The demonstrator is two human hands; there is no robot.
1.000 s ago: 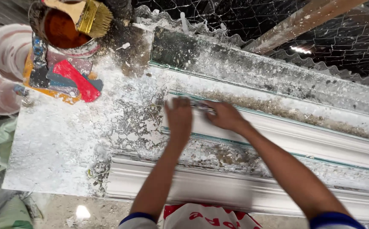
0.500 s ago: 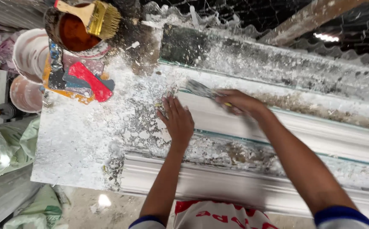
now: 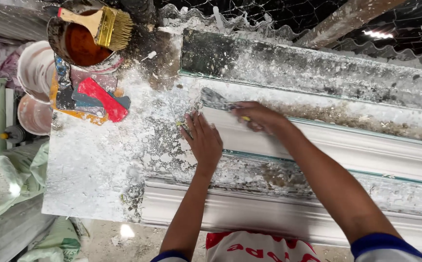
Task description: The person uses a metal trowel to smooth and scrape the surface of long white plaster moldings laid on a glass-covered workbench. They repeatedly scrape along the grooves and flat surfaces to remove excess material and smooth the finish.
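Note:
A long white plaster moulding (image 3: 347, 145) lies across a plaster-crusted workbench (image 3: 99, 165). My left hand (image 3: 204, 140) rests flat, fingers spread, on the moulding's left end. My right hand (image 3: 259, 116) grips a scraper (image 3: 216, 100) by its handle; the grey metal blade points left and lies on the upper edge of the moulding's end. A second white moulding (image 3: 269, 213) runs along the near edge of the bench.
A tin of brown liquid (image 3: 82, 46) with a wide brush (image 3: 101, 24) across it stands at the back left. Red-handled and blue scrapers (image 3: 99, 97) lie beside it. Buckets (image 3: 33, 73) and green sacks (image 3: 7, 179) sit left of the bench. Wire mesh (image 3: 279, 12) hangs behind.
My right hand has moved left along the moulding with the scraper blade now at its left end. My left hand has stayed pressed on the moulding's end.

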